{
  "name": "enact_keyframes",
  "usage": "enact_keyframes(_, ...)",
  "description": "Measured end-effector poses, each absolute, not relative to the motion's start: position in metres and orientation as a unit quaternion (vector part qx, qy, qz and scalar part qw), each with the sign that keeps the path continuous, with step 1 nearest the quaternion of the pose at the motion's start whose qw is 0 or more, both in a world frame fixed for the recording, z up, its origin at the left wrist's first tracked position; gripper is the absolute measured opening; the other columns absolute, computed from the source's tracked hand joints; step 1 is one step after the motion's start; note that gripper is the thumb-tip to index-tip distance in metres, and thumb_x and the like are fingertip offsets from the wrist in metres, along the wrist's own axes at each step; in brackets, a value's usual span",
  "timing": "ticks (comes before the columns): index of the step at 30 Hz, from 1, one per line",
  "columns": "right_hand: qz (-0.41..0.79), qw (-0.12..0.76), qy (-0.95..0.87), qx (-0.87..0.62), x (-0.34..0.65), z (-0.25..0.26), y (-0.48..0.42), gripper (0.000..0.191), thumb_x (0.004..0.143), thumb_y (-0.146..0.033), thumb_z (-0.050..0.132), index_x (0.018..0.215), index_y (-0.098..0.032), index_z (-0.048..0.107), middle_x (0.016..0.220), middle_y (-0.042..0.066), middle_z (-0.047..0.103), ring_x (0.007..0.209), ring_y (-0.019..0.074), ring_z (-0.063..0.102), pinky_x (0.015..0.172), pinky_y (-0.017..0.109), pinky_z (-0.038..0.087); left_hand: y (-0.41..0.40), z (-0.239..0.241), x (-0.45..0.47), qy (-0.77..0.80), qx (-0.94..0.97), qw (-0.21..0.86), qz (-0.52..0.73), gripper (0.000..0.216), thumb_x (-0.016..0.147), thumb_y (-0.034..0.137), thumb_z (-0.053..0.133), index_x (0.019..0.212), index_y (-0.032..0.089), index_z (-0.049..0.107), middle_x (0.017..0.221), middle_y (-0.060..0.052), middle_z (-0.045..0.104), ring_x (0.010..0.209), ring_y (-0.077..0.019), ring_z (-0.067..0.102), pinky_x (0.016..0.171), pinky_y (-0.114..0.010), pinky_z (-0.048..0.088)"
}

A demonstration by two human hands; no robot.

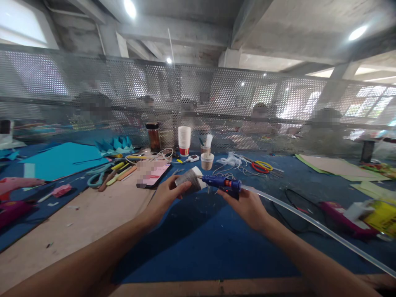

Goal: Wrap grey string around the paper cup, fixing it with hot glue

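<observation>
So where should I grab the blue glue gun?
Take the glue gun by its handle under the blue body, where the right hand wraps it, coming from the near side. Its tip points left at the cup in the left hand and is likely hot, and the clear glue stick trails out the back, so avoid both ends.

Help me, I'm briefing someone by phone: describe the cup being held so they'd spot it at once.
On the blue table, look just above its middle, where the left hand grips a cup tipped on its side. The right hand aims a blue glue gun at it. Unlike the upright white cup stack behind, it is grey.
</observation>
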State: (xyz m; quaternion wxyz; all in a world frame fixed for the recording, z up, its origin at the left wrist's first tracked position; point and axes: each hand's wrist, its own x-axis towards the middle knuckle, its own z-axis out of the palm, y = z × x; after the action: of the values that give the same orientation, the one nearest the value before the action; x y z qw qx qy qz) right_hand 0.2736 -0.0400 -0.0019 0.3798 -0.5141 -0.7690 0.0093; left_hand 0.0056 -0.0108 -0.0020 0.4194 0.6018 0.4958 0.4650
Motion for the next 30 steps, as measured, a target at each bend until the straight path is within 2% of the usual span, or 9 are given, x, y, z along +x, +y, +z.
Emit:
enact_keyframes(13,-0.011,0.358,-0.774,-0.522,0.2727,0.0017,-0.0415,0.037,0.099,-0.052,0.056,0.103,-0.021,0.076,0.080,0.005,0.079,0.072,0.0250,0.075,0.059,0.029,0.046,-0.0088,-0.0023,0.0052,0.481,0.591,0.446,0.469,0.054,0.082,0.059,0.071,0.116,0.017,0.072,0.101,-0.012,0.074,0.086,-0.0257,0.067,0.075,-0.037,0.049)
enact_keyframes(21,-0.010,0.353,-0.774,-0.526,0.2725,0.0011,-0.0414,0.037,0.099,-0.052,0.055,0.103,-0.022,0.076,0.079,0.005,0.079,0.071,0.0245,0.074,0.059,0.028,0.045,-0.0091,0.0005,0.0045,0.478,0.568,0.473,0.475,0.054,0.082,0.061,0.071,0.115,0.018,0.071,0.116,-0.015,0.075,0.106,-0.0311,0.068,0.078,-0.037,0.052)
enact_keyframes(30,-0.016,0.356,-0.777,-0.519,0.2738,-0.0011,-0.0405,0.037,0.099,-0.052,0.056,0.100,-0.021,0.076,0.079,0.005,0.079,0.071,0.0246,0.074,0.059,0.029,0.046,-0.0083,0.0005,0.0026,0.470,0.544,0.503,0.479,0.050,0.082,0.059,0.072,0.114,0.020,0.074,0.114,-0.012,0.076,0.106,-0.0300,0.069,0.079,-0.037,0.050)
